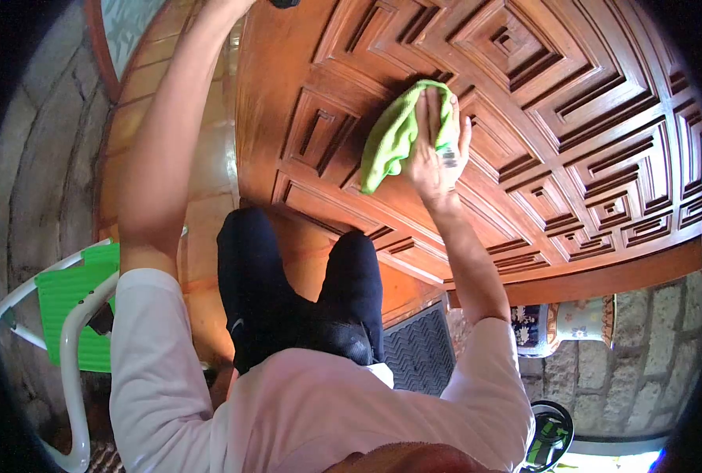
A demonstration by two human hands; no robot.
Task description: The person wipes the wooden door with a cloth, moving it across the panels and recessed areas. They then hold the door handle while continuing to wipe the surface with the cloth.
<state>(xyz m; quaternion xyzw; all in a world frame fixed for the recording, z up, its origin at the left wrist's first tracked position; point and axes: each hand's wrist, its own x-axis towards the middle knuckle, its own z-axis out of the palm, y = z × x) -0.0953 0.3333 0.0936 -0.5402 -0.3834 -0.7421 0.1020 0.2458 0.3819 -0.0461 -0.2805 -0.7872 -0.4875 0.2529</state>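
A green cloth (pixel 394 142) lies pressed against a carved wooden door (pixel 319 138). My right hand (pixel 438 150) is flat on the cloth with its fingers stretched out, and part of the cloth folds up around the fingers. The cloth's loose side hangs to the left of the hand. My left arm reaches up along the door's left edge, and only the wrist (pixel 229 6) shows at the top of the view. The left hand's fingers are out of sight; a dark object (pixel 285 2) is just right of that wrist.
At the left stands a green step or seat (pixel 79 307) with a white tube frame. A dark ribbed mat (pixel 420 347) lies on the floor. A patterned vase (pixel 564 327) is by the stone wall (pixel 646 347) at the right, with a black round object (pixel 549 433) below.
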